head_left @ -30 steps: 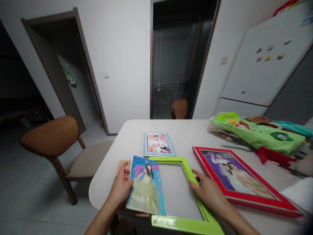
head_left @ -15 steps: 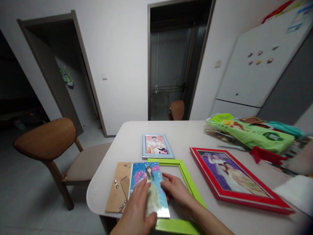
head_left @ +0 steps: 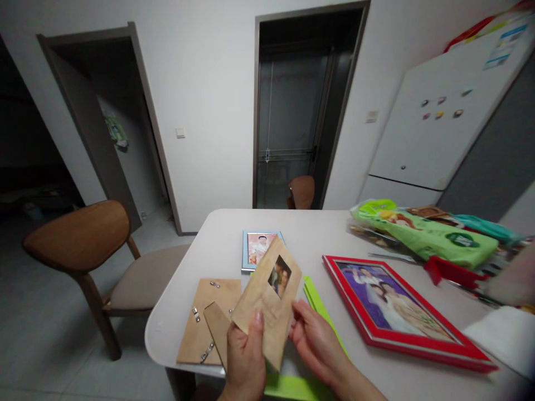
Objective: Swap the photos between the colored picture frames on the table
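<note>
A tan paper sheet [head_left: 263,312] with a small printed picture of people is held up tilted above the table. My left hand [head_left: 246,356] grips its lower left part, thumb across the front. My right hand [head_left: 315,334] is at its right edge, fingers curled against it. Under the sheet lies a lime green photo frame [head_left: 317,303], largely covered. To the left is a brown frame backing board [head_left: 194,323] with metal clips and a stand flap [head_left: 215,328]. Behind the sheet, a light blue framed photo [head_left: 254,245] is partly hidden. The blue card with a drawn girl is out of sight.
A red framed wedding photo [head_left: 397,306] lies on the table [head_left: 167,323] at the right. Beyond it are a green plastic package [head_left: 434,228], a red-handled tool [head_left: 451,273] and white tissue [head_left: 501,334]. A wooden chair [head_left: 83,239] stands left of the table.
Before, both hands were on the blue girl card lying over the backing board and green frame. Now the tan sheet is raised in my hands, and the backing board's flap shows more.
</note>
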`<state>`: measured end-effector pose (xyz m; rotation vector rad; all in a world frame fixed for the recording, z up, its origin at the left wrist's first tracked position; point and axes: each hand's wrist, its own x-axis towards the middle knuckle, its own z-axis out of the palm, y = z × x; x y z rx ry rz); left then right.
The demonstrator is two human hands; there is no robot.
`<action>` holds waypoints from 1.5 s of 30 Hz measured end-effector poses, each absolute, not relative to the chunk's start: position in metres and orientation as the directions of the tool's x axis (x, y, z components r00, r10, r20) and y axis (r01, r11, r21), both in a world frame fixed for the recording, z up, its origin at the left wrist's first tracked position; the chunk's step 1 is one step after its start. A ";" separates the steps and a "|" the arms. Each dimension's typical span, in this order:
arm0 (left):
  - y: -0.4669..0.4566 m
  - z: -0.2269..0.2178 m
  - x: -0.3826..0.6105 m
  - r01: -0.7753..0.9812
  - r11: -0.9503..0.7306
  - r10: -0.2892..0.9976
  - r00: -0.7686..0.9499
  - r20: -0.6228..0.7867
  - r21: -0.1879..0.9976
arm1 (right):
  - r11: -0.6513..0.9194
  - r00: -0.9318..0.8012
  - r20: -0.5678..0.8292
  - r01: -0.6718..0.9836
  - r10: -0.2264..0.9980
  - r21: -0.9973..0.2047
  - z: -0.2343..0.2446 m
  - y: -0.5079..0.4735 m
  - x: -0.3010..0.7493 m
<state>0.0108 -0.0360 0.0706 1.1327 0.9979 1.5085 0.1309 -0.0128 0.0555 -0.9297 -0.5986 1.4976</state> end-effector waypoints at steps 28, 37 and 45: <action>-0.032 0.037 0.003 0.729 -0.472 0.858 0.510 0.067 0.497 | -0.100 0.109 0.047 0.981 0.993 -0.168 0.041 0.007 0.189; -0.034 0.021 -0.094 0.798 -0.421 0.904 0.332 0.269 0.430 | -0.044 0.055 0.060 0.983 0.997 -0.179 0.050 0.005 0.181; -0.035 0.006 -0.142 0.857 -0.397 0.909 0.319 0.268 0.327 | 0.440 -0.409 0.169 0.787 0.897 -0.433 0.048 -0.023 0.062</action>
